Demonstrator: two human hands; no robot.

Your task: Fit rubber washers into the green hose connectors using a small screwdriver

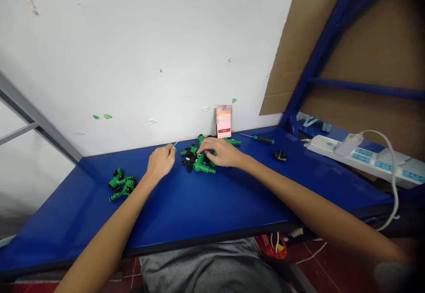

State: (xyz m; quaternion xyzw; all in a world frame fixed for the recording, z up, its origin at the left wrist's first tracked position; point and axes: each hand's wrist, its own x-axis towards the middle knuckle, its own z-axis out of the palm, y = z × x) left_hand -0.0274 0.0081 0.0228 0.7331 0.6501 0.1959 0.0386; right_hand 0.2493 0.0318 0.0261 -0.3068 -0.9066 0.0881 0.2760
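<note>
Centrally, on the blue flat tabletop [186, 213], a branched green plastic fitting [203, 164] lies at about eight o'clock from the right hand [222, 150] — the nearer one — its long axis running roughly from nine to four o'clock. The right fingers curl half-closed; whether they pinch anything cannot be told. The left hand [161, 160], at nine o'clock, is closed round a thin pale rod [175, 144] — tip between one and two.

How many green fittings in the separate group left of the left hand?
2. The rear fitting lies toward the wall; the front fitting lies just in front of it, nearer the person. They crowd together, so parts may be hidden.
</note>
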